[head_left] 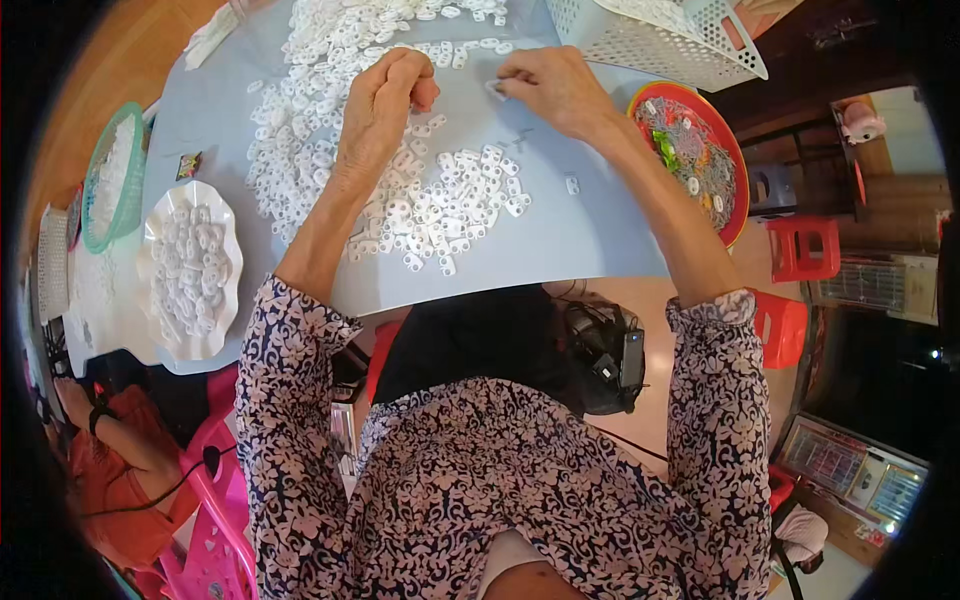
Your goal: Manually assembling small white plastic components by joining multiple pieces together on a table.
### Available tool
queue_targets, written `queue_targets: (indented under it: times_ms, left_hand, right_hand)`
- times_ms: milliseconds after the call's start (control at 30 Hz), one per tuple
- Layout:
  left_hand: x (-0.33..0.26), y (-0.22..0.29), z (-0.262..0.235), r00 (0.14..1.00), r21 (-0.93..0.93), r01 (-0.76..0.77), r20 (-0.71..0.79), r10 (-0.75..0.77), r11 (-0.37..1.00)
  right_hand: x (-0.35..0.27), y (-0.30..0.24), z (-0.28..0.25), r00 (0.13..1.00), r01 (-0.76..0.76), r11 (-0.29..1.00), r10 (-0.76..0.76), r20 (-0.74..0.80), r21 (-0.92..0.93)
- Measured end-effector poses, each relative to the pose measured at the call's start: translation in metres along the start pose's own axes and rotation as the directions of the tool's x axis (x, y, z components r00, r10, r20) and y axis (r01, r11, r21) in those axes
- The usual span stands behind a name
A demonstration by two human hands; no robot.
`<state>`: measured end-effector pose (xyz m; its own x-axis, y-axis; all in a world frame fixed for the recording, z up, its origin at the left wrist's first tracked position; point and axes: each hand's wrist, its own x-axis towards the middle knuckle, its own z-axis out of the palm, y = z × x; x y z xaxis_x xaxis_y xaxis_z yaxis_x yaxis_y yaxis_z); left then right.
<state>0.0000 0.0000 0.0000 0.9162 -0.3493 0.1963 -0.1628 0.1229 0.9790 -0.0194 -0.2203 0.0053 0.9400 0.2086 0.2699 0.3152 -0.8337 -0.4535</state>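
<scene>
Small white plastic pieces with holes (440, 210) lie heaped across the grey-blue table, spreading from the far edge to the near middle. My left hand (388, 95) is curled closed above the heap, and what it holds, if anything, is hidden by the fingers. To its right, my right hand (555, 90) pinches a small white plastic piece (495, 91) between thumb and fingers, just over the tabletop. One loose piece (572, 185) rests apart from the heap, below my right hand. A few small grey bits (522, 136) are scattered between the two.
At right, a red bowl with a yellow rim (742, 185) holds grey scraps. Behind it stands a white perforated basket (660, 60), another person's hand (765, 14) beside it. A scalloped white dish (232, 270) of pieces and a green basket (92, 215) are left. Another person (130, 450) sits lower left.
</scene>
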Motion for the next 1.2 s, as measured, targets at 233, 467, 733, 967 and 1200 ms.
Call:
queue_targets:
  times_ms: [233,467,733,967,1200]
  left_hand:
    - [-0.001,0.003,0.006,1.0,0.069,-0.009,0.005,0.009,0.998]
    - [0.0,-0.004,0.007,0.998,0.067,-0.033,0.05,0.03,0.997]
    - [-0.001,-0.004,0.002,0.998,0.178,-0.048,0.042,0.041,0.983]
    - [-0.002,-0.005,0.002,0.991,0.217,0.017,0.129,-0.046,0.976]
    - [0.0,-0.006,0.007,0.994,0.149,0.044,0.089,-0.058,0.988]
  right_hand:
    - [0.005,-0.01,-0.01,0.999,-0.03,0.999,0.031,0.02,-0.032]
    - [0.009,-0.012,0.0,0.994,0.042,0.998,-0.036,0.101,-0.055]
    - [0.009,-0.025,-0.005,0.995,-0.062,0.983,0.047,0.092,0.172]
    - [0.013,-0.035,0.002,0.972,-0.23,0.79,0.158,0.173,0.569]
    - [0.011,-0.043,0.008,0.963,-0.249,0.622,0.24,0.122,0.742]
